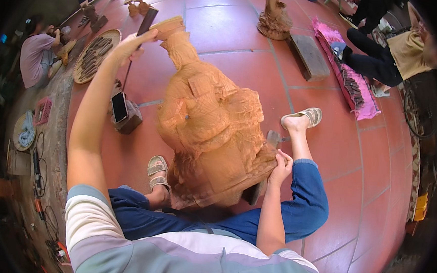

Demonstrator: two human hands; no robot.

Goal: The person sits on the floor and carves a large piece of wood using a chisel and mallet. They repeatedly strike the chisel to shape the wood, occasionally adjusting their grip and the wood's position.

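Cannot see the underside of the carved wooden statue [205, 110], nor all of the grey piece [273, 138] behind it. Cannot identify the brown pieces [96, 57] on the woven tray [115, 36]. Lose the top of the carved figurine [275, 25] past the upper edge.

light: bright, strongest toward the upper left
glossy red tiled floor [221, 27]: pale glare near top
rim: black, bending straight edges

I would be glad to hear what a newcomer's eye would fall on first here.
Probably the large orange-brown carving, which fills the middle of the view, with the right hand at its lower right edge. Next might come the bright pink sheet at upper right, with dark pieces lying on it.
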